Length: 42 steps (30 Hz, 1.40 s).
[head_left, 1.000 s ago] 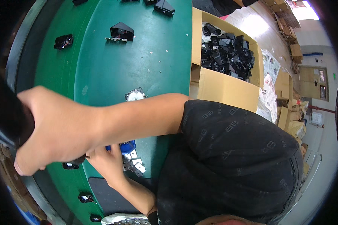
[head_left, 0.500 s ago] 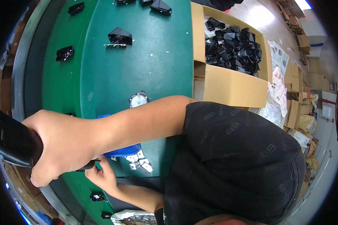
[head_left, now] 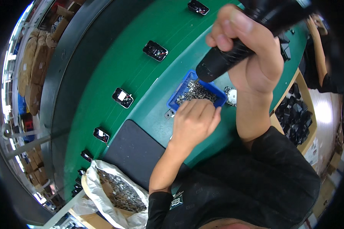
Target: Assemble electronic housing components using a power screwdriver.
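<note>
My right hand (head_left: pixel 262 66) is wrapped round a black electric screwdriver (head_left: pixel 227 61), raised above the bench. The screwdriver's thin bit points down over a blue tray (head_left: pixel 222 100) holding many small metal screws (head_left: pixel 195 92). My left hand (head_left: pixel 197 120) rests at the tray's near edge with its fingers curled down over the screws. Its fingertips are hidden, so what they pinch does not show. Beside the tray sits a round part with a white face (head_left: pixel 231 96). A small metal plate (head_left: pixel 168 114) lies at the tray's left corner.
Black housings (head_left: pixel 155 50) stand spaced along the green belt (head_left: pixel 137 72) on the left. Nearer are a black mat (head_left: pixel 135 152) and a white sack (head_left: pixel 93 183) of metal pieces. On the right are a carton (head_left: pixel 311 131) of black parts and another person's arm (head_left: pixel 320 57).
My view has turned. My right hand and the screwdriver have left the belt side and now hang over the blue tray. My left hand has moved to the tray.
</note>
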Motion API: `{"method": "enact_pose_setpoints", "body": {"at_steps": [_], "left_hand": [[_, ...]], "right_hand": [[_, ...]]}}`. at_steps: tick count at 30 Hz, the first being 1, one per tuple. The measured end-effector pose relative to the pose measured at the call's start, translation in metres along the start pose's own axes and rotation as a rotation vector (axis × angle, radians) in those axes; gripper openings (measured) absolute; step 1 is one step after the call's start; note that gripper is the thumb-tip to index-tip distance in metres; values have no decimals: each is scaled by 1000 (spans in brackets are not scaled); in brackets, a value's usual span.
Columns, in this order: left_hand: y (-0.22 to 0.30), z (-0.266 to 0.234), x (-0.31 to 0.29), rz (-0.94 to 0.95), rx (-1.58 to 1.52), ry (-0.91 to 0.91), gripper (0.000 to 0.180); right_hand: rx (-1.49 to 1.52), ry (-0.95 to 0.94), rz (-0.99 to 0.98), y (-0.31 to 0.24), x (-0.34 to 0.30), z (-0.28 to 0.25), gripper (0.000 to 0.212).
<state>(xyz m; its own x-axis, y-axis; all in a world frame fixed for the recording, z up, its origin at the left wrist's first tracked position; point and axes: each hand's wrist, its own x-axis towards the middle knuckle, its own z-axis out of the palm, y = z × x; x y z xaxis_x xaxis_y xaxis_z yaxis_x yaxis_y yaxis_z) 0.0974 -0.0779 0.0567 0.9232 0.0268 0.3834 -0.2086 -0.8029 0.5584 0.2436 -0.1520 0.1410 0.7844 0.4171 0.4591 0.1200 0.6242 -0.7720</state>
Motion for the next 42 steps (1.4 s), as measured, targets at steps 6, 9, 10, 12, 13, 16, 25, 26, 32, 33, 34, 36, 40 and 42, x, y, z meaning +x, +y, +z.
{"method": "enact_pose_setpoints", "body": {"at_steps": [6,9,10,12,13,16,25,26,32,33,34,36,40,42], "left_hand": [[3,15,4,-154,156,-191,20],[7,15,11,-174,174,-255,19],[8,15,14,-210,207,-314,18],[10,13,14,-180,228,-244,13],[9,13,14,-194,206,-255,10],[7,12,8,-216,173,-238,6],[5,13,2,-168,-64,-117,15],[4,11,4,-163,-45,-113,15],[-4,4,5,-206,-350,35,16],[-6,2,5,-217,-365,36,17],[-9,-2,5,-193,-356,39,17],[-12,-9,2,-348,-429,58,17],[-23,-13,-3,-449,-610,229,15],[-26,-12,-4,-416,-619,272,17]], "right_hand": [[82,-176,-24,-11,-1,-7,50],[135,-175,-36,-11,2,-5,52],[127,-130,-16,-12,2,-1,52],[128,-74,39,-12,1,5,51],[123,-36,64,-12,0,7,51],[149,41,97,-11,-4,18,50],[224,144,76,-10,-4,17,46],[227,132,72,-10,-3,17,46],[238,103,91,-8,-3,18,45],[261,120,110,-7,-5,18,43],[177,129,104,-6,-6,20,45],[185,135,122,-5,-8,18,45],[208,136,155,-5,-9,22,43],[208,102,184,-3,-8,22,42]]}}
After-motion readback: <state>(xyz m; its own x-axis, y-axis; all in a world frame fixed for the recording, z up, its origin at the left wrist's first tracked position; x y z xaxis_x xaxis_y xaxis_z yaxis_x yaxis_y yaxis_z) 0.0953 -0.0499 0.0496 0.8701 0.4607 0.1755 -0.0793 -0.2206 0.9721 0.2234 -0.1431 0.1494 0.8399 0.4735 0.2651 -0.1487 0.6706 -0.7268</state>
